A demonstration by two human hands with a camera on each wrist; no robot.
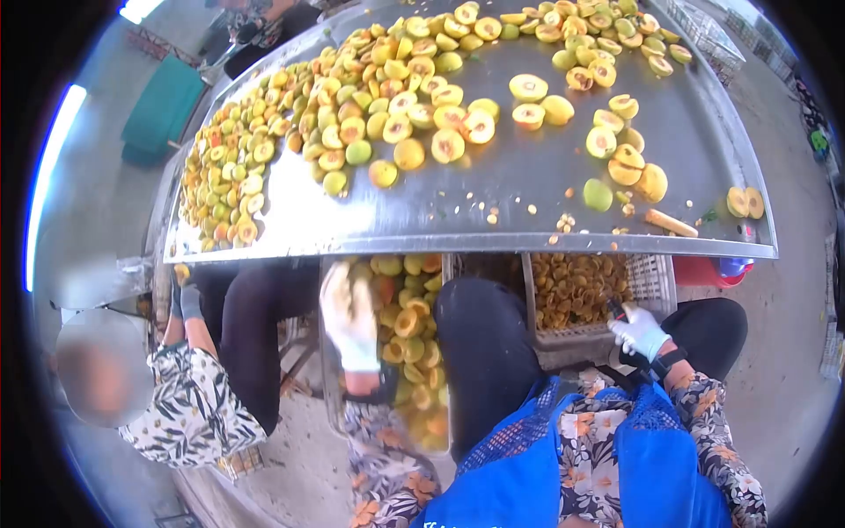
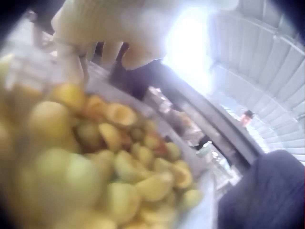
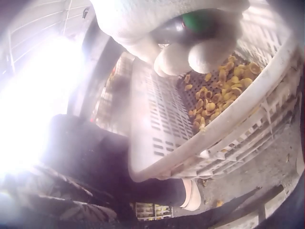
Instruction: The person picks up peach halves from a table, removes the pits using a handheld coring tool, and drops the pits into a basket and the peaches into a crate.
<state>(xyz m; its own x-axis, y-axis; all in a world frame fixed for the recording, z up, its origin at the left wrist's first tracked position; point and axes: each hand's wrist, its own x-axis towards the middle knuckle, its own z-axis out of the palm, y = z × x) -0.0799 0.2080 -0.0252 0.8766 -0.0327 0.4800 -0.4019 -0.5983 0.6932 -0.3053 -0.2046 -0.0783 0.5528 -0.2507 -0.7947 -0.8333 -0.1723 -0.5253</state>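
Observation:
My left hand (image 1: 349, 319), in a white glove blurred at the fingertips, hangs over the left side of a crate (image 1: 447, 352) of halved yellow fruits (image 1: 409, 321). In the left wrist view the fingers of that hand (image 2: 112, 28) point down, loosely extended, with no fruit showing in them; fruit halves (image 2: 138, 176) fill the crate below. My gloved right hand (image 1: 640, 334) grips a small dark-handled tool (image 1: 616, 308) with a red part. Its green end (image 3: 196, 21) shows in the right wrist view, and its working tip is hidden. Beneath lies a white crate (image 3: 147, 124) of small brownish-yellow pieces (image 3: 212, 102).
A metal table (image 1: 493, 194) spans the front, its raised edge above both crates. Whole and halved fruits (image 1: 352, 114) heap on its left and back. A light-brown stick (image 1: 671, 222) lies near the front edge. Another person (image 1: 198, 387) sits at left. A red container (image 1: 709, 271) stands right.

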